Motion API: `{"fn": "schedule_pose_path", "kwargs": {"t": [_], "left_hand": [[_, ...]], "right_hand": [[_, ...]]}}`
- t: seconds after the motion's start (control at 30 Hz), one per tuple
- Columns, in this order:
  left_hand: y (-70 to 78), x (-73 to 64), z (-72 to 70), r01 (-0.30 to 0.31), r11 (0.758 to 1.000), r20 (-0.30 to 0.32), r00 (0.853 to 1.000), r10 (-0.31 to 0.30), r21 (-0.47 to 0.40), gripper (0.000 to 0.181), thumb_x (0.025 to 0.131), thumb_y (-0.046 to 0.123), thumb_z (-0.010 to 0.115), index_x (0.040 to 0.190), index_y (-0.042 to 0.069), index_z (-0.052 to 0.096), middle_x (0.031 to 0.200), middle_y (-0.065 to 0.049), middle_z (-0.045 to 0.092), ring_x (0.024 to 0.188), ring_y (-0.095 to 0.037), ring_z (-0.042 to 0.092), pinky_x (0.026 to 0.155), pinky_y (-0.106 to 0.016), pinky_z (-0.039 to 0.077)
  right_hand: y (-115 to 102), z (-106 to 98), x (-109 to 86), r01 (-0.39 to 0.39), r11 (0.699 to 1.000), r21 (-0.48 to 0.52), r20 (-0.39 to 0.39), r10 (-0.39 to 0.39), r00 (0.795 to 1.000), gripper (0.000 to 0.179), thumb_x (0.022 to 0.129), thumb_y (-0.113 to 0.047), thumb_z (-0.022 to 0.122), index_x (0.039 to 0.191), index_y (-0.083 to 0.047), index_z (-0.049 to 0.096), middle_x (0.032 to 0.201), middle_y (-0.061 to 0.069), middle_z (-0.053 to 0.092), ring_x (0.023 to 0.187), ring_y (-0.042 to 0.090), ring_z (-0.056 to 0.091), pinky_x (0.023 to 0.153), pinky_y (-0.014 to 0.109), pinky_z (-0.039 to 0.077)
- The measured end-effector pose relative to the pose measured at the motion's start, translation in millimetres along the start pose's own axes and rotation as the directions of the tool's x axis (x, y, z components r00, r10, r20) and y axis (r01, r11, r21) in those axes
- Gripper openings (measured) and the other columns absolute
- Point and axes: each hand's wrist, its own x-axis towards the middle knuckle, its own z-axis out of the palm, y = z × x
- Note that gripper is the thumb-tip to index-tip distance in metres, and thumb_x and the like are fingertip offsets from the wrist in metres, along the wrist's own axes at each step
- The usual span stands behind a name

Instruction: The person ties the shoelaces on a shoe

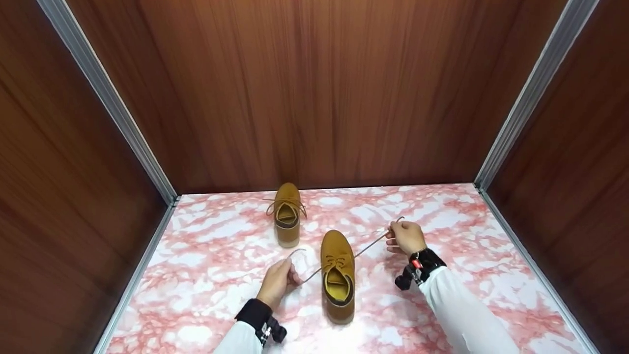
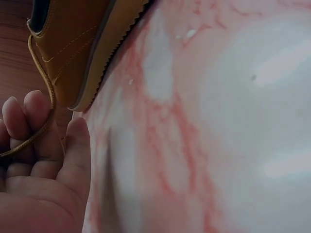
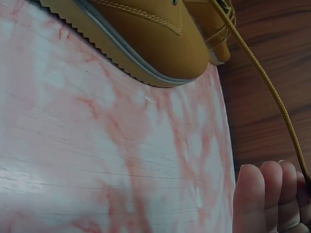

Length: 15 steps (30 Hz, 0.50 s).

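A tan lace-up shoe (image 1: 339,242) stands on the marbled tabletop between the hands, toe pointing away. My left hand (image 1: 276,283), left of it, holds one end of its brown shoelace (image 1: 311,276); in the left wrist view that lace (image 2: 47,87) runs across the curled fingers. Out to the right, my right hand (image 1: 408,237) pinches the other end, its tip sticking up past the fingers. Both lace ends stretch outward from the shoe's eyelets. In the right wrist view, the lace (image 3: 265,77) runs down to the fingers at the lower right corner.
A matching shoe (image 1: 288,235) with its laces tied in a bow stands farther back, left of centre. Brown wood-grain panels (image 1: 314,98) rise behind and at both sides. Grey metal strips (image 1: 167,182) line the corners and side edges of the pink-and-white tabletop (image 1: 196,275).
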Motion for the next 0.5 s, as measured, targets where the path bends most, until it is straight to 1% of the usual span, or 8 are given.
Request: {"fn": "schedule_pose_path", "kwargs": {"t": [0.07,0.17,0.27,0.33,0.5], "left_hand": [[8.4,3.0,0.6,-0.02,1.0,-0.002,1.0,0.02,0.01,0.038,0.114,0.031,0.039,0.085,0.011,0.054,0.07,0.004,0.061,0.069,-0.011,0.064,0.076,-0.029,0.058],[22.2,8.6,2.9,-0.05,0.999,-0.004,0.999,0.05,0.016,0.037,0.114,0.029,0.039,0.087,0.01,0.054,0.07,0.003,0.06,0.069,-0.011,0.063,0.075,-0.028,0.058],[36.4,14.5,6.4,-0.066,0.998,-0.002,0.998,0.066,0.024,0.034,0.114,0.027,0.041,0.088,0.009,0.054,0.07,0.003,0.058,0.067,-0.011,0.062,0.074,-0.028,0.058],[45.6,17.6,9.4,-0.074,0.996,-0.001,0.997,0.074,0.048,0.031,0.113,0.026,0.044,0.088,0.01,0.053,0.071,0.002,0.057,0.066,-0.01,0.061,0.074,-0.029,0.059],[65.0,21.9,16.3,-0.086,0.987,0.01,0.996,0.085,0.139,0.025,0.11,0.021,0.049,0.087,0.012,0.05,0.073,0.001,0.056,0.066,-0.011,0.061,0.074,-0.03,0.06]], "right_hand": [[-6,0,-1.0,0.004,1.0,-0.004,0.008,-0.004,1.0,0.034,0.108,-0.022,0.048,0.117,0.008,0.062,0.083,0.001,0.068,0.067,0.01,0.069,0.066,0.03,0.064],[-13,1,-2.2,0.021,1.0,-0.013,0.022,-0.02,1.0,0.031,0.106,-0.02,0.048,0.118,0.006,0.062,0.086,0.001,0.068,0.069,0.01,0.069,0.065,0.029,0.064],[-19,1,-2.7,0.046,0.999,-0.024,0.033,-0.045,0.998,0.029,0.106,-0.017,0.048,0.119,0.004,0.062,0.088,0.002,0.068,0.07,0.01,0.069,0.064,0.027,0.063],[-22,1,-3.1,0.071,0.997,-0.038,0.047,-0.069,0.997,0.028,0.107,-0.016,0.048,0.12,0.004,0.062,0.088,0.002,0.068,0.07,0.01,0.069,0.064,0.026,0.062],[-30,0,-4.0,0.122,0.991,-0.062,0.085,-0.117,0.99,0.028,0.106,-0.014,0.051,0.122,0.004,0.063,0.085,0.001,0.068,0.067,0.008,0.068,0.062,0.025,0.061]]}}
